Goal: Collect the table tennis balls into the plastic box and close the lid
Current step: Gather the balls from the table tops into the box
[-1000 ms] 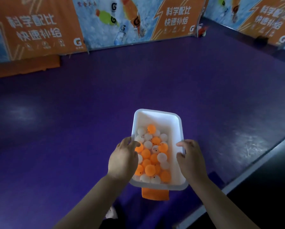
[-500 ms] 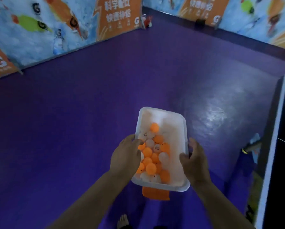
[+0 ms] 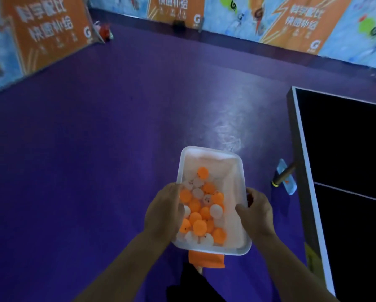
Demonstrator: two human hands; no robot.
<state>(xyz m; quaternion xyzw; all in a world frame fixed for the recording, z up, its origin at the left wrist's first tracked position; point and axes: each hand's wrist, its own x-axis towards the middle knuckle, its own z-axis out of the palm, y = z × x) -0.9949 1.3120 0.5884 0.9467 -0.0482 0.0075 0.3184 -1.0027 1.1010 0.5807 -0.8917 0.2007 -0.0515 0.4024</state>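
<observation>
- The plastic box is held between both hands, lid off, above the purple floor.
- The left hand grips its left rim; the right hand grips its right rim.
- Orange and white table tennis balls are heaped inside, nearer the left hand.
- A dark counter stands right of the right hand.

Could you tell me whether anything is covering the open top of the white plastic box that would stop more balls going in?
Nothing visible does. The white rectangular plastic box is open-topped, with no lid on it. The left hand and right hand grip its long sides, thumbs over the rim, and the orange and white table tennis balls fill only the near part.
</observation>
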